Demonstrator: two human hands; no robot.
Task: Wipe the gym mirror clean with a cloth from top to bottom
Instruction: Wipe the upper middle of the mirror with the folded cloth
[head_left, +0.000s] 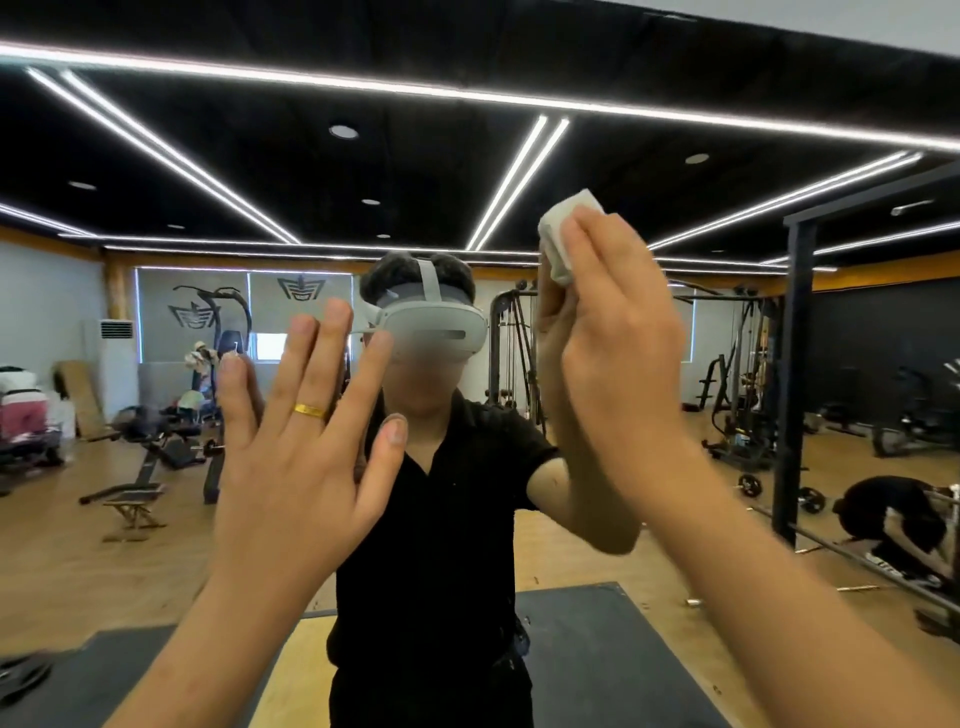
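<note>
Against the mirror (156, 322), right hand (618, 332) presses white cloth (563, 234).

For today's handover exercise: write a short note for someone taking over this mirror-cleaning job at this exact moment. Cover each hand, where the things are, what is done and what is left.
Left hand: empty, fingers spread, palm flat against the mirror at head height.
Right hand: raised a little higher, pressing a folded white cloth to the glass; the cloth sticks out above the fingertips.
Done: cannot tell from the glass how much has been wiped; no streaks or wet patches show.
Left: judging by the cloth's height, probably most of the mirror below it, working down to the bottom edge.
</note>
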